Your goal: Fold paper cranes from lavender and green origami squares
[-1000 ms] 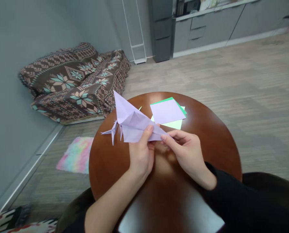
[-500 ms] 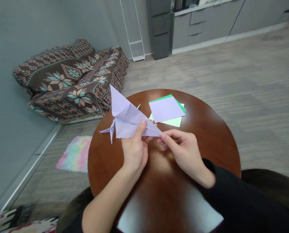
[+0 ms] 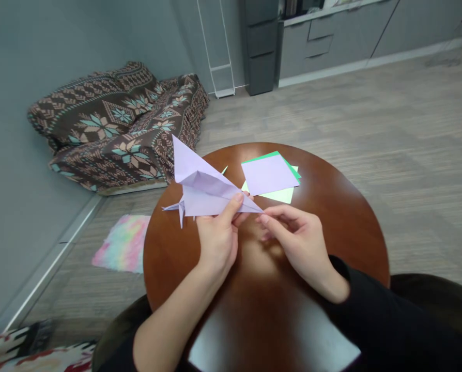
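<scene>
On my remote feed, I had the folded lilac paper [image 3: 202,195] up above the table [image 3: 347,232], with both hands on it. The left hand [image 3: 218,238] gripped it toward its narrow end, thumb pressed on top and fingers underneath, mostly hidden from me. The right hand [image 3: 298,237] had its thumb and forefinger closed on the narrow tip, the other fingers curled below. The wide end pointed left, one corner rising in front of the sofa [image 3: 114,129]. Past its lower left edge I saw a small lilac figure [image 3: 182,209], partly covered. A thin green point [image 3: 225,169] showed beyond the upper edge; I couldn't tell its shape. Farther right lay sheets [image 3: 270,175], lilac over two greens.
</scene>
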`<state>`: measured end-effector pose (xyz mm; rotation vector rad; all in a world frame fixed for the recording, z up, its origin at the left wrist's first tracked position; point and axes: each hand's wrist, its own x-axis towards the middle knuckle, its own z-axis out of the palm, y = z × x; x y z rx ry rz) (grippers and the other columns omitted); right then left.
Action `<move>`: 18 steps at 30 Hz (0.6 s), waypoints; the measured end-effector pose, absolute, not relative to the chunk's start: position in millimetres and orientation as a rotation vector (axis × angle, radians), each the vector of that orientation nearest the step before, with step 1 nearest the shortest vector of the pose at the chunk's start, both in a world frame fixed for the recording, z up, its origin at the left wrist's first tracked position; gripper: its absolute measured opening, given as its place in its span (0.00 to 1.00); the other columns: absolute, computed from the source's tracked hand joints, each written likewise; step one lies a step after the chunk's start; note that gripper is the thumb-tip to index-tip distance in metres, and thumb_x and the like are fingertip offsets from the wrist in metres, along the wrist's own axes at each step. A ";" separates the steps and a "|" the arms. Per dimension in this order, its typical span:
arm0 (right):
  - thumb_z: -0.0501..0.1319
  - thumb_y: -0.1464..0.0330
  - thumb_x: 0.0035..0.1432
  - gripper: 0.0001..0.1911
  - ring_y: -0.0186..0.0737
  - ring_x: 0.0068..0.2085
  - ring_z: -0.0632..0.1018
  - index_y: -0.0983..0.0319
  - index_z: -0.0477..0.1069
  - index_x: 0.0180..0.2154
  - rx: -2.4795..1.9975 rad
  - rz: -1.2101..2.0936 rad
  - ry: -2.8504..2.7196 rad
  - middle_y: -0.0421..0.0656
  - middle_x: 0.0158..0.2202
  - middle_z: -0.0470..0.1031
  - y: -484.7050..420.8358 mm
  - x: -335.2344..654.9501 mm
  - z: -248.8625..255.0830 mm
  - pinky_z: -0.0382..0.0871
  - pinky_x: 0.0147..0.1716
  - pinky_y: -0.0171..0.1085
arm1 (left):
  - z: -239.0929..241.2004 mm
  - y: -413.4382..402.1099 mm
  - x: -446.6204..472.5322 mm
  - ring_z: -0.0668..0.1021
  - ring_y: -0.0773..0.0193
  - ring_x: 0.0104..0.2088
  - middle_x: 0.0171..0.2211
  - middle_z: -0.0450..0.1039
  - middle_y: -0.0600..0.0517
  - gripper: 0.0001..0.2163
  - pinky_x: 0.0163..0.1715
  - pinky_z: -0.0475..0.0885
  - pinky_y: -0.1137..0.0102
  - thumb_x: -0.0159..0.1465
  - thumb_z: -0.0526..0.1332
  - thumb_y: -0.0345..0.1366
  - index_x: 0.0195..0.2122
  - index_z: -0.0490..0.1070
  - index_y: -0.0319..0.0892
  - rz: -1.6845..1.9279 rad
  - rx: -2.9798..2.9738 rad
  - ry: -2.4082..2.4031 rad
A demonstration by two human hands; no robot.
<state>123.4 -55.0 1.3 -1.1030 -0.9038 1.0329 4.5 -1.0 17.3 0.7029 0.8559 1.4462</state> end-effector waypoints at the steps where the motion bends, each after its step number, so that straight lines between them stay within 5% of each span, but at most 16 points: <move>1: 0.73 0.63 0.53 0.09 0.36 0.27 0.79 0.62 0.81 0.33 -1.100 1.040 -0.897 0.42 0.30 0.82 -55.0 123.1 1.1 0.81 0.27 0.34 | 17.1 -1.4 4.7 0.85 0.60 0.35 0.35 0.83 0.49 0.15 0.36 0.81 0.70 0.50 0.77 0.31 0.39 0.79 0.38 1.445 0.709 0.857; 12: 0.70 0.65 0.54 0.09 0.36 0.24 0.77 0.61 0.76 0.26 -1.084 1.036 -0.901 0.40 0.23 0.78 -53.7 125.1 4.4 0.76 0.28 0.35 | 20.6 -3.5 5.2 0.85 0.58 0.35 0.34 0.82 0.52 0.16 0.40 0.81 0.65 0.54 0.74 0.34 0.43 0.76 0.42 1.433 0.697 0.860; 18: 0.70 0.64 0.54 0.07 0.39 0.31 0.79 0.61 0.78 0.30 -1.081 1.042 -0.968 0.42 0.30 0.81 -50.9 126.5 2.6 0.73 0.33 0.37 | 15.1 -10.9 12.1 0.85 0.56 0.39 0.36 0.83 0.51 0.19 0.47 0.79 0.61 0.53 0.74 0.33 0.46 0.75 0.42 1.405 0.759 0.866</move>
